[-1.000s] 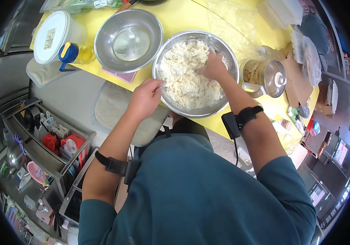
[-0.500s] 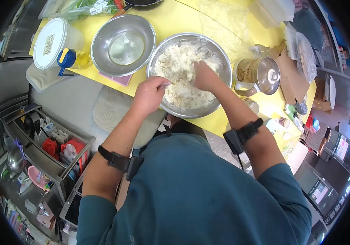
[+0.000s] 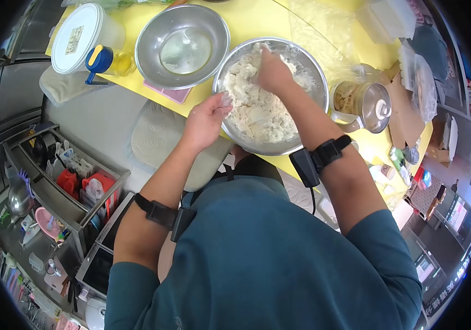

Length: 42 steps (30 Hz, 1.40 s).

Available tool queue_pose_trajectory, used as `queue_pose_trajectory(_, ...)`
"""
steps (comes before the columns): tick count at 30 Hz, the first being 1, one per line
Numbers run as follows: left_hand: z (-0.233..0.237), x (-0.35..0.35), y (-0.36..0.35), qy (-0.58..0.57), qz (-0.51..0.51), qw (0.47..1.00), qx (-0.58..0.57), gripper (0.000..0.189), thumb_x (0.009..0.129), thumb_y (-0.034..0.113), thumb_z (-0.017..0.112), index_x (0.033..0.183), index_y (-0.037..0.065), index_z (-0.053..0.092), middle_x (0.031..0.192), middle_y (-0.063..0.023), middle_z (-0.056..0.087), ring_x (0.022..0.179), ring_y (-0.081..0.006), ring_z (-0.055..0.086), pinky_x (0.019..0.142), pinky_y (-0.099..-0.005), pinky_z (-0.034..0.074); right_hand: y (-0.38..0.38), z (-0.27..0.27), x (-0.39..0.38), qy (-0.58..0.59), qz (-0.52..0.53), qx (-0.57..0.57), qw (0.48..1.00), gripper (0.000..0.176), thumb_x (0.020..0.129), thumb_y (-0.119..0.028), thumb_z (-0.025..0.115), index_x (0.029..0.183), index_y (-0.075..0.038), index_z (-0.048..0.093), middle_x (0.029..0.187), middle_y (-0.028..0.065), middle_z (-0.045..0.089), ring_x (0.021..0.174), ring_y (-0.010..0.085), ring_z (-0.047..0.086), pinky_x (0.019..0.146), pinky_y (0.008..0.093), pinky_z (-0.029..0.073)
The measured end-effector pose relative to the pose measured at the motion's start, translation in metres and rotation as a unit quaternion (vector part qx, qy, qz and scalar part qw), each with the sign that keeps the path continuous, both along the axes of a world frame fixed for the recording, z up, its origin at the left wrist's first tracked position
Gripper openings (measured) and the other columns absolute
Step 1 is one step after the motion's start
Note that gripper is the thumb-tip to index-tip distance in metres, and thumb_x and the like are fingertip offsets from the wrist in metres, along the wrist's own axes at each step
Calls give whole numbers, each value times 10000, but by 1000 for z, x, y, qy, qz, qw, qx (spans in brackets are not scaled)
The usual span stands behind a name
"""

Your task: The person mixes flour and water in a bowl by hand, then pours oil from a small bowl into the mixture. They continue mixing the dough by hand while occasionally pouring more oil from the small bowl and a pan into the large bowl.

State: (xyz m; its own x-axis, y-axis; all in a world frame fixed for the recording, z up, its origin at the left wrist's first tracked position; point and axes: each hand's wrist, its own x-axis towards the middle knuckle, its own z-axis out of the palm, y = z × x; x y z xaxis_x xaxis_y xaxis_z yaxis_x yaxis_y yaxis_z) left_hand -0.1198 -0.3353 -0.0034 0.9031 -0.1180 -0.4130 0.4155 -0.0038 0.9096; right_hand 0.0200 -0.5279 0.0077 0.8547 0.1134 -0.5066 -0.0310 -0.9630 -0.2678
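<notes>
A steel bowl (image 3: 316, 135) holds a pale, shaggy flour dough (image 3: 263, 113), lumpy in places and loose in others. At the bowl's near-left rim, my left hand (image 3: 207, 118) is closed around the edge, its fingertips coated white. My right hand (image 3: 274, 71) is inside the bowl, over the far part of the dough. Its fingers are bunched and pressed into the dough, with the tips partly hidden. To the left stands a second steel bowl (image 3: 146, 52) with a little clear liquid (image 3: 186, 52) at its bottom.
A lidded white tub (image 3: 76, 41) and a blue-capped oil bottle (image 3: 117, 61) stand at the table's left. Right of the dough bowl are a glass pitcher (image 3: 356, 104) and a cardboard box (image 3: 403, 113). A plastic sheet (image 3: 323, 38) lies behind. An open drawer (image 3: 70, 181) is at lower left.
My right hand has moved from the middle of the dough toward the far side of the bowl. My left fingers have loosened slightly at the rim. The view has shifted, so the bowls appear farther right.
</notes>
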Motion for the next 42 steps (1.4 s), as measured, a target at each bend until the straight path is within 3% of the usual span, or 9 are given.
queue_pose_trajectory(7,23,14,-6,-3,-41,979,202,218,923,17,675,1126,-35,619,935,-35,688,815,-98,626,771,-247,517,13,-11,-7,-14,96,-81,992,678,827,-238,708,1466,-217,483,1457,233,439,1163,386,633,956,453,539)
queue_pose_trajectory(10,2,15,-12,6,3,988,153,273,870,31,688,1139,3,653,976,-99,739,862,-165,705,802,-307,548,2,-18,-3,-45,130,-53,989,547,844,-220,683,1382,-196,586,1364,172,542,1127,342,649,963,440,529)
queue_pose_trajectory(15,-4,14,-9,31,-19,999,29,398,924,-34,573,1316,-45,509,1244,-136,644,1160,-179,621,955,-260,482,-8,-30,-17,-102,156,29,982,468,824,-147,696,1290,-173,658,1169,120,661,1097,281,661,936,425,532)
queue_pose_trajectory(21,10,16,-15,62,12,994,-87,608,913,-44,452,1510,-19,335,1511,-187,443,1410,-272,431,1103,-355,387,-37,-3,-52,-45,154,61,985,704,740,-269,808,1394,-168,567,1440,204,479,1137,378,644,971,472,517)
queue_pose_trajectory(22,13,16,-17,56,8,994,-97,638,905,-47,440,1529,-13,309,1539,-188,411,1438,-284,398,1120,-370,369,-38,3,-56,-17,174,31,984,850,701,-333,842,1462,-183,495,1546,241,336,1166,414,624,1003,536,492)
queue_pose_trajectory(25,25,19,-22,90,62,984,-143,698,883,-35,444,1558,4,268,1572,-188,371,1479,-294,336,1144,-379,334,-34,22,-72,54,198,-13,979,901,651,-326,866,1456,-156,499,1554,270,311,1242,430,574,1026,512,485)
queue_pose_trajectory(34,20,23,-13,107,58,974,-190,756,837,-32,439,1568,-22,246,1602,-196,322,1504,-295,288,1164,-362,289,-18,-26,-75,-72,149,21,986,499,823,-77,640,1309,-195,650,1451,251,441,1071,393,661,922,449,547)
queue_pose_trajectory(37,19,20,-14,84,26,987,-132,719,876,-34,449,1566,-29,243,1581,-204,357,1486,-292,327,1141,-338,326,-21,-25,-58,-112,111,51,986,451,824,-58,638,1256,-177,681,1342,218,541,1051,379,665,910,442,552)
queue_pose_trajectory(42,1,15,-13,17,22,1000,-1,432,937,9,582,1359,-46,509,1282,-160,630,1177,-197,606,966,-276,473,-29,-24,-42,-125,81,38,988,346,839,-67,628,1169,-151,688,1144,175,657,1037,337,674,873,438,553)
